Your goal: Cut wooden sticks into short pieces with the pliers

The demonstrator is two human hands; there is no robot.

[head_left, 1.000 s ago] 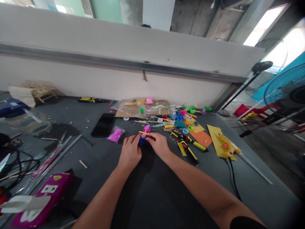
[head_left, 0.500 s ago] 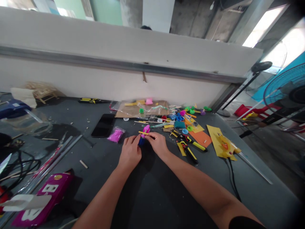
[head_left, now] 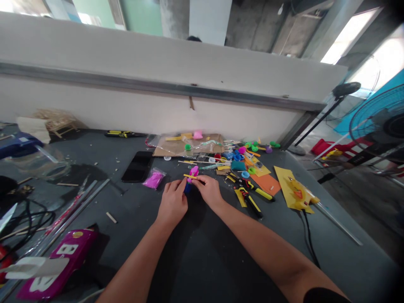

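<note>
A small pink-and-blue craft piece is held between both hands, over the dark worktable — its blue base is gripped by the curled fingers of the left hand, while a yellow stick is pinched by the nearly closed right hand. A bag of pink material and a black phone are placed to the left; yellow-and-black pliers are laid to the right.

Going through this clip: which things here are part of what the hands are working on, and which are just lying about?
In hand: left hand, right hand, pink-and-blue craft piece, yellow stick.

Lying about: phone, bag of pink material, cardboard sheet, orange paper, standing fan.
</note>
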